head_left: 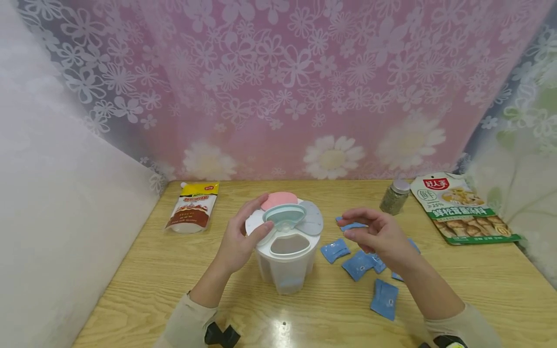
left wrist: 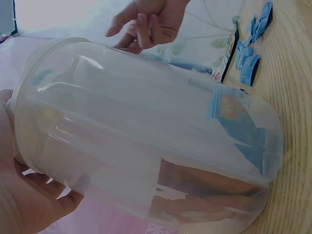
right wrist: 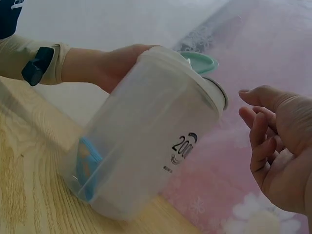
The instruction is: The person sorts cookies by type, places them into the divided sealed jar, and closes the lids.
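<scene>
A clear plastic divided canister (head_left: 289, 275) stands on the table, its white lid carrying pink, grey and green flaps. The green flap (head_left: 285, 213) is raised, leaving a compartment opening at the front. My left hand (head_left: 239, 241) holds the lid's left side, thumb on top near the green flap and fingers round the edge. Inside the canister, blue packets (left wrist: 239, 126) lie in one compartment and brown packets (left wrist: 204, 185) in another. My right hand (head_left: 378, 239) hovers right of the canister, fingers loosely bent, with nothing seen in it. Beyond its fingertips lies a blue packet (head_left: 354, 225).
Several more blue packets (head_left: 385, 298) lie on the table (head_left: 143, 290) right of the canister. At the back right are a glass jar (head_left: 394, 199) and a green-white food bag (head_left: 463, 208). A spouted pouch (head_left: 193, 208) lies at the back left.
</scene>
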Demonstrator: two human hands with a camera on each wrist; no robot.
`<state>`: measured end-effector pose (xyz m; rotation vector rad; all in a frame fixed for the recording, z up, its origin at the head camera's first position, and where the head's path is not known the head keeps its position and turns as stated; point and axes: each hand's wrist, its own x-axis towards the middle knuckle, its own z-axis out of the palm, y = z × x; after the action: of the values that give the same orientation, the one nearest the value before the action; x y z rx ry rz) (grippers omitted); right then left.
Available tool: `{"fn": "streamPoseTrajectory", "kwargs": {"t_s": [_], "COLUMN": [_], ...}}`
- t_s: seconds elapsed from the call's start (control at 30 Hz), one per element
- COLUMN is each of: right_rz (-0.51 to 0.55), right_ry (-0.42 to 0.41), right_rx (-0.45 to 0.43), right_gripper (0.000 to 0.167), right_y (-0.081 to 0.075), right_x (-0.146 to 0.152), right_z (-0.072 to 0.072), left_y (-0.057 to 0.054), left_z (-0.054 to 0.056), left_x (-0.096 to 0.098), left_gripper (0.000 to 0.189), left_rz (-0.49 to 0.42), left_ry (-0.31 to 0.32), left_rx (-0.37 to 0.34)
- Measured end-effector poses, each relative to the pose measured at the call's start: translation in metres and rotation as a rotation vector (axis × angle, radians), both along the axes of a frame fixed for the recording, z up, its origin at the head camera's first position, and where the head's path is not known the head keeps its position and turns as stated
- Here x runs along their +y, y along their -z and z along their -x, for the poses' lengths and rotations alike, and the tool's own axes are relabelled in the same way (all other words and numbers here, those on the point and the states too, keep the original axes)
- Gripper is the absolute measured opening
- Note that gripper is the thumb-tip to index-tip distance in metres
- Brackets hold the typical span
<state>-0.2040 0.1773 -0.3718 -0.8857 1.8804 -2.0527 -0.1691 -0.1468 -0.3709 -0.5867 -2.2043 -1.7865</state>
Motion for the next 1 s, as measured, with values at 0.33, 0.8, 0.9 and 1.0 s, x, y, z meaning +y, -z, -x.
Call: {"fn": "streamPoseTrajectory", "kwargs": {"t_s": [0.33, 0.8, 0.9, 1.0], "right_rz": [-0.153, -0.374, -0.393, -0.387], "right_ry": [0.035, 0.038, 0.009, -0.024], "right_rx": [-0.068, -0.088, -0.084, -0.083], "right_gripper": [0.029, 0.047, 0.05, 0.054], "right_y": [0.021, 0.058, 0.064, 0.07], "right_x": [0.014, 0.014, 0.014, 0.016], "right_z": [0.016, 0.037, 0.041, 0.044], "left_y": [0.0, -0.001, -0.001, -0.001], "left_z": [0.001, 0.0, -0.001, -0.001], "left_x": [0.002, 0.001, 0.001, 0.002], "left_gripper": [0.056, 0.056, 0.056, 0.056], "left_rz": [0.007, -0.007, -0.004, -0.002], "left_ry": [0.0, 0.0, -0.006, -0.011], "left_rx": [-0.013, -0.014, -0.015, -0.015]}}
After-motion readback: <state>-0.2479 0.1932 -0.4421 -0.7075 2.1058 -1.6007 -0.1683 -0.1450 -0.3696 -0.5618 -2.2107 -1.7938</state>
